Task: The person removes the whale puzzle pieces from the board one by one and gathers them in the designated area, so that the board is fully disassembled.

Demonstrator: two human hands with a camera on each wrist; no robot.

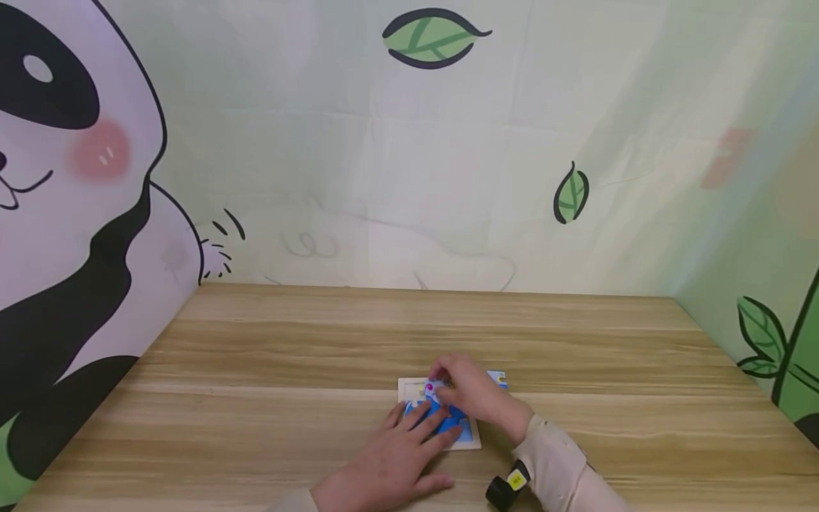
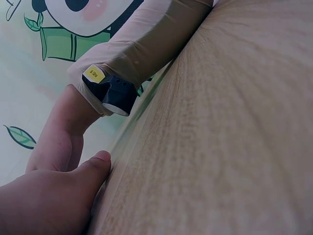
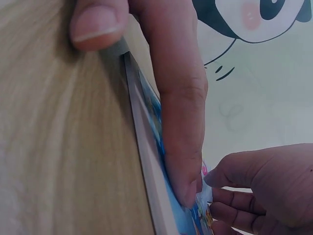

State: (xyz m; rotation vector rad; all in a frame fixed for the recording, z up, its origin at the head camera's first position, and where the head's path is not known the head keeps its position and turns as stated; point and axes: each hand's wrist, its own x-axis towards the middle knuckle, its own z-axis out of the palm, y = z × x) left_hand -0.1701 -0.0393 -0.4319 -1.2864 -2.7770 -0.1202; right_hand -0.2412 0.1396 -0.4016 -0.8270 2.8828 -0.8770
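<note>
Puzzle tray (image 1: 402,389) on wooden table (image 1: 256,405): piece in grip

Directions run from the tray's centre, head view. The right hand (image 1: 475,391), reaching in from 4 o'clock, has thumb and fingertips clamped on a puzzle piece (image 1: 430,389) near 12 o'clock. The left hand (image 1: 402,455), at 7 o'clock, lies with fingers apart, fingertips over the tray. A light-blue piece (image 1: 498,378) shows at 2 o'clock; whether it touches the tray cannot be determined.
</note>
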